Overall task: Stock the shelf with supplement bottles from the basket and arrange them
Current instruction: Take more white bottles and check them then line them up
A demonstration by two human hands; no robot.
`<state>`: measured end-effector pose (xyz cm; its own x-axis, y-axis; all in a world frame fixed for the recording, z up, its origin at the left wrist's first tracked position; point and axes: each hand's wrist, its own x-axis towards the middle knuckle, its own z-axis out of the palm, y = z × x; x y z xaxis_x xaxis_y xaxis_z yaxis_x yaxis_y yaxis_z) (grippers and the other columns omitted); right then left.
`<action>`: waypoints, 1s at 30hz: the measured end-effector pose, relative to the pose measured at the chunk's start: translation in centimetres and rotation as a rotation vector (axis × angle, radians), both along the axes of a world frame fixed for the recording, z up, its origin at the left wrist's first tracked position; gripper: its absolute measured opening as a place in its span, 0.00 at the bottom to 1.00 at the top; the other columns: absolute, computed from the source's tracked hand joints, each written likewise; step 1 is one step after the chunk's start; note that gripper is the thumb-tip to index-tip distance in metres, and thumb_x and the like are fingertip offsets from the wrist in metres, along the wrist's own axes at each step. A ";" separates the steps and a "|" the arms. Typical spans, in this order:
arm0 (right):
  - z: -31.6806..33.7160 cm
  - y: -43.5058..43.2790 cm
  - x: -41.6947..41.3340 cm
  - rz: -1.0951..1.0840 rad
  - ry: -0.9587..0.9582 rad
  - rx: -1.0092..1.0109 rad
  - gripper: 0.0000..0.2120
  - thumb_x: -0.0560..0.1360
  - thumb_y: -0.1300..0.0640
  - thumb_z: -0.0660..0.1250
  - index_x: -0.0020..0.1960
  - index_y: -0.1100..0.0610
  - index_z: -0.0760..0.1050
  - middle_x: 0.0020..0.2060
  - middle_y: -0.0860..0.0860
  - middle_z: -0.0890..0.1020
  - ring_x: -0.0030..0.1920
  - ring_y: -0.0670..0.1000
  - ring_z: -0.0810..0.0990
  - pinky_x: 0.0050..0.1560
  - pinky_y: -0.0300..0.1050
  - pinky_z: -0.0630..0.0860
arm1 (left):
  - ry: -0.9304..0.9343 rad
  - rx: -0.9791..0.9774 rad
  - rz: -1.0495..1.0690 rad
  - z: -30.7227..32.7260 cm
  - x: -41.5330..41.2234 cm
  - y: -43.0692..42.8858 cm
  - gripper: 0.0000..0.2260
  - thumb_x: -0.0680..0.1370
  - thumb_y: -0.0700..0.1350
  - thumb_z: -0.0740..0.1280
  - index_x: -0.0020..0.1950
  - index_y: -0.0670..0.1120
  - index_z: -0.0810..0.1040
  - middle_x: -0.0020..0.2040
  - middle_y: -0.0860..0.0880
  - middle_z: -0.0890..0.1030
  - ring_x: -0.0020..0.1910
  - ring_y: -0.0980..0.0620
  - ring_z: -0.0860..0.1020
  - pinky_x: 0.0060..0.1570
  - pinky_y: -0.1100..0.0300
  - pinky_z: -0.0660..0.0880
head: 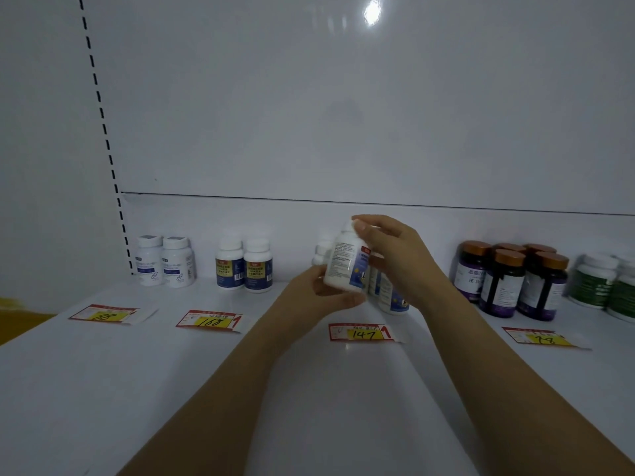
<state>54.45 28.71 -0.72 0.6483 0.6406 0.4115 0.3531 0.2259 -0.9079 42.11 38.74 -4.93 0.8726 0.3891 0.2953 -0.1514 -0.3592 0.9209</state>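
Both my hands hold one white supplement bottle above the white shelf, over the price tag marked 147. My left hand grips its base from below and the left. My right hand curls round its cap and upper side. The bottle is tilted slightly, its printed label facing me. Behind it stand similar white bottles with blue labels, partly hidden by my hands. The basket is out of view.
Along the back wall stand two white bottles, two blue-and-yellow labelled bottles, several dark purple bottles with copper caps and green-labelled bottles. Price tags 88, 168 and 78 lie in front.
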 end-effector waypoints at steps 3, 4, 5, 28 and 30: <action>0.1 0.0 -0.2 0.070 0.045 0.012 0.12 0.78 0.54 0.63 0.60 0.55 0.77 0.52 0.53 0.83 0.52 0.52 0.82 0.53 0.47 0.79 | 0.004 0.000 -0.023 0.2 0.0 -0.1 0.13 0.72 0.47 0.72 0.52 0.59 0.73 0.45 0.64 0.78 0.40 0.72 0.77 0.36 0.79 0.71; 0.1 0.0 -0.3 0.087 0.045 0.006 0.13 0.79 0.54 0.62 0.61 0.54 0.77 0.52 0.52 0.82 0.53 0.52 0.82 0.53 0.45 0.79 | -0.005 0.002 -0.004 0.2 0.0 -0.1 0.13 0.72 0.46 0.73 0.51 0.58 0.73 0.44 0.64 0.78 0.40 0.71 0.77 0.35 0.79 0.72; 0.1 0.1 -0.5 0.095 0.033 -0.004 0.13 0.79 0.52 0.62 0.61 0.54 0.77 0.52 0.51 0.82 0.53 0.50 0.82 0.52 0.44 0.79 | -0.021 -0.001 0.025 0.2 0.1 0.0 0.14 0.71 0.46 0.74 0.50 0.57 0.73 0.44 0.63 0.78 0.39 0.70 0.77 0.34 0.78 0.72; -0.4 0.4 -0.4 0.072 0.020 0.020 0.14 0.77 0.50 0.65 0.62 0.49 0.76 0.54 0.49 0.82 0.53 0.49 0.82 0.47 0.41 0.80 | -0.022 0.014 0.126 0.5 -0.2 -0.1 0.22 0.69 0.49 0.75 0.60 0.52 0.70 0.52 0.56 0.78 0.47 0.63 0.77 0.41 0.72 0.73; -0.2 0.3 -0.3 0.113 0.085 0.035 0.14 0.79 0.53 0.62 0.63 0.53 0.76 0.55 0.52 0.82 0.56 0.53 0.81 0.56 0.47 0.79 | 0.027 -0.004 0.079 0.5 -0.2 0.0 0.19 0.71 0.50 0.73 0.60 0.52 0.74 0.53 0.55 0.80 0.49 0.63 0.78 0.47 0.69 0.74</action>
